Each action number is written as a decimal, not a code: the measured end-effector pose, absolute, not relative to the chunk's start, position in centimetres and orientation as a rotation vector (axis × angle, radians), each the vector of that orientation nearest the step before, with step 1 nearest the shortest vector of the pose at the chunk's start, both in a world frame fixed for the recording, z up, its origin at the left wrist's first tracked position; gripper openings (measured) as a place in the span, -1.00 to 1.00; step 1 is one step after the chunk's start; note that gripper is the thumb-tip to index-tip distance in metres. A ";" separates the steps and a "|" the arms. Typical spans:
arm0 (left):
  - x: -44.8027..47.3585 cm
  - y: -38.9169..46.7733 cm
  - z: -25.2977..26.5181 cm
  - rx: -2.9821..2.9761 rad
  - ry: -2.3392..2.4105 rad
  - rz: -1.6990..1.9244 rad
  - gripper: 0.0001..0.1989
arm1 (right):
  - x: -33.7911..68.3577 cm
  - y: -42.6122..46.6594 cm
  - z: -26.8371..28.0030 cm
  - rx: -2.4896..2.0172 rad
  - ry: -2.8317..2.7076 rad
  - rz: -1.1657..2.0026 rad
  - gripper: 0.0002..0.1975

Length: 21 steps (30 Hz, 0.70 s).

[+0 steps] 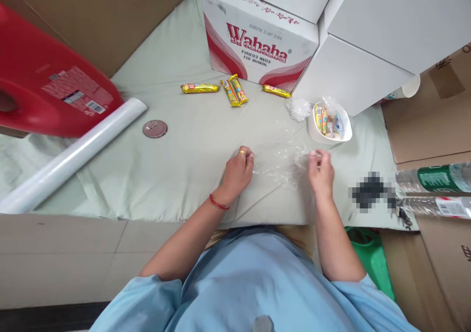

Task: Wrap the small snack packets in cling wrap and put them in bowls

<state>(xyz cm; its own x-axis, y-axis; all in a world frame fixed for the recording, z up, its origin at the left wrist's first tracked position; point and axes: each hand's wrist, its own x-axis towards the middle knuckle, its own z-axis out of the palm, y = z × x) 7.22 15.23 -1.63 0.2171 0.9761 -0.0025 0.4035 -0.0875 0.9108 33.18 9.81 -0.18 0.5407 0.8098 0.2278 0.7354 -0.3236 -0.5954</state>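
A thin sheet of clear plastic film (pixel 277 167) stretches over the table between my two hands. At its left edge my left hand (pixel 239 169) is closed in a pinch, a ring and a red string bracelet showing. My right hand (pixel 321 174) pinches the crumpled right end of the film, its fingers bent. Just beyond that hand stands a white bowl (pixel 322 138) holding yellow-wrapped snack sticks and other small packets. A crumpled ball of clear plastic (pixel 299 109) lies beside the bowl. Farther back are several yellow-wrapped snack sticks (pixel 199 88), two of them crossing.
A round brown pin badge (pixel 155 129) lies to the left. Beyond it are a long roll of film (pixel 84 153) and a red jug (pixel 81 84). A Wahaha carton (pixel 257 42) and white boxes (pixel 353 72) line the back. Plastic bottles (pixel 437 179) lie at the right.
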 end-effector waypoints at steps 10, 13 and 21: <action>4.3 11.7 -0.4 0.910 1.179 1.085 -0.59 | 30.5 12.0 -2.3 -1.670 -0.833 0.759 -0.67; 2.6 10.9 -0.7 0.827 1.297 1.034 -0.52 | 29.2 12.2 -2.3 -1.596 -0.766 0.922 -0.69; -1.9 9.1 1.8 1.755 1.791 0.729 -0.74 | 29.0 11.8 -2.2 -1.774 -1.119 0.689 -0.82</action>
